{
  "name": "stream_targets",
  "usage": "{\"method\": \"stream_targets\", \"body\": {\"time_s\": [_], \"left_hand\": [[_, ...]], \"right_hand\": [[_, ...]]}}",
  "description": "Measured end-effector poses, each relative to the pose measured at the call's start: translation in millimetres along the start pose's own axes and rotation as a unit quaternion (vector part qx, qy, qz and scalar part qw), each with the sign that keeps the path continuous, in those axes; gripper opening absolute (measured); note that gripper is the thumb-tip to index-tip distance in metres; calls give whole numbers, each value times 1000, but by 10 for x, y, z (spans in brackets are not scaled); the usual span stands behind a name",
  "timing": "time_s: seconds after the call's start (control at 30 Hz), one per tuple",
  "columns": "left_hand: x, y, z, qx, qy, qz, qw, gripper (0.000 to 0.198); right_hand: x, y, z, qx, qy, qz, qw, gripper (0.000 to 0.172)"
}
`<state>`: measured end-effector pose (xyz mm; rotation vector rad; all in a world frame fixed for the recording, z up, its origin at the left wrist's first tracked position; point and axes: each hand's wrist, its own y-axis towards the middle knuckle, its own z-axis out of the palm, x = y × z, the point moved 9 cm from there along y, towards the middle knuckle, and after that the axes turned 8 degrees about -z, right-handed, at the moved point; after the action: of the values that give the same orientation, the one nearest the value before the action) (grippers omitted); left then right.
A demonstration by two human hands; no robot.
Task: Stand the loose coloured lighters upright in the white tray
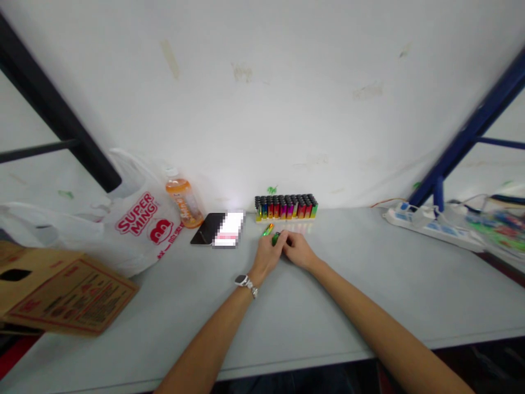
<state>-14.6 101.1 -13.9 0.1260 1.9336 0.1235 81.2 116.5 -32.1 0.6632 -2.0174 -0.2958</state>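
Note:
My left hand (269, 253), with a watch on its wrist, is closed around a small green object (275, 238) at the middle of the grey table (307, 306). Pressed against it, my right hand (298, 249) has its fingers curled in; whatever it pinches is too small to make out. A shiny green and orange lighter (268, 230) lies just beyond my left hand. Behind both hands, a block of many coloured lighters (286, 209) with black tops stands upright in rows near the wall.
A phone or tablet (209, 229) lies left of the lighters. Further left are an orange drink bottle (184, 202), a white plastic bag (143, 224) and a cardboard box (74, 295). A white power strip (435, 227) with cables lies at the right.

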Motion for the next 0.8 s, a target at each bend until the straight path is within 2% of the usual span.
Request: {"method": "stream_targets", "body": {"time_s": [0.2,0.53,0.8], "left_hand": [[25,-3,13,9,-12,5,1000,50],[80,66,19,-10,18,-9,1000,31],[69,51,24,-1,17,-13,1000,35]], "right_hand": [[1,-1,-1,-1,-8,6,1000,14],[43,9,2,16,2,-4,1000,11],[13,3,16,16,-6,2,1000,11]]}}
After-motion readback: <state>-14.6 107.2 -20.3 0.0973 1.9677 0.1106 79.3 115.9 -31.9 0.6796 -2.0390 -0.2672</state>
